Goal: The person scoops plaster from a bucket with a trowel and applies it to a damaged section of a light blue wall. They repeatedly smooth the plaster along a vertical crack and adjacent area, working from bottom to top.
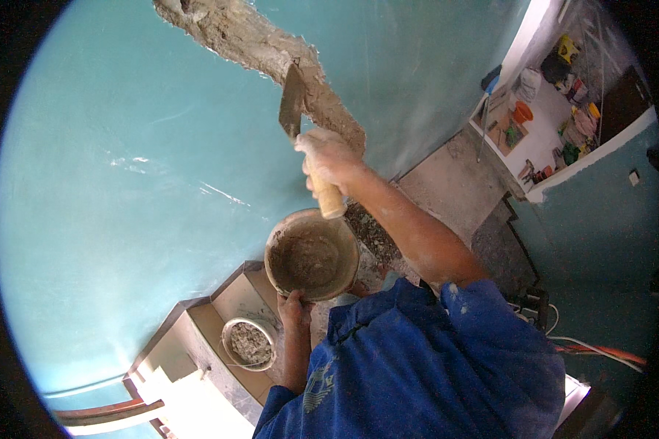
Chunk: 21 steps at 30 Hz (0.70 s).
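My right hand (329, 162) is closed round the pale handle of a trowel (293, 102). The trowel's blade points up and lies at the lower edge of a rough, broken-out channel (249, 36) in the turquoise wall (146, 117); whether it touches the mortar there I cannot tell. Below it, my left hand (294, 309) grips the near rim of a round bowl (274, 256), tilted so its inside shows. Grey-brown wet mortar (311, 256) coats the bowl's bottom and sides. The left fingers under the bowl are hidden.
A white bucket (269, 333) of rubble or mortar stands on tiled steps (205, 322) at lower left. Debris (370, 230) lies on the floor behind the bowl. Through an opening at upper right, an orange bucket (522, 112) and assorted clutter show. Cables (600, 351) run at right.
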Tool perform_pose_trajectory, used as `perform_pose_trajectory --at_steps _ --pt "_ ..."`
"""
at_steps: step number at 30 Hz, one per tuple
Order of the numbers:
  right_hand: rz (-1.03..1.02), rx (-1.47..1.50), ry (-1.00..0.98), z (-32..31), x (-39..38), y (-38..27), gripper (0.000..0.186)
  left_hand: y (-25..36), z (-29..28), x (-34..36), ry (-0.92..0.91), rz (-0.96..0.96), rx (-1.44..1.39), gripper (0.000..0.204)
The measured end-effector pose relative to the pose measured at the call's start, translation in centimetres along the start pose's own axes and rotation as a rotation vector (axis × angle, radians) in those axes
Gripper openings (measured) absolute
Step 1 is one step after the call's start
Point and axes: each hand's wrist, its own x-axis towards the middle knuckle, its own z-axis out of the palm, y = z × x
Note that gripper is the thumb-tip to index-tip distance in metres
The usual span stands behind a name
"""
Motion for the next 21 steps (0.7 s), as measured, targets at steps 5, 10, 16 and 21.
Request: perform_pose_trajectory --at_steps 5,10,16,21 --pt "0.001 -0.048 -0.026 -0.5 -1.4 0.6 0.027 0.8 0.7 0.4 -0.034 -0.027 0.084 0.045" --pt "-0.130 -0.019 0.071 0.8 -0.2 1.2 0.027 1.2 0.9 -0.2 0.006 -0.018 0.063 0.045" --pt "-0.182 -0.033 -0.057 0.9 0.0 4.1 0.025 0.8 0.3 0.5 -0.031 -0.011 0.057 0.046" --pt "-0.547 -1.010 0.216 -7.1 -3.6 2.6 0.036 0.3 -0.5 0.9 -0.088 0.004 0.034 0.047"
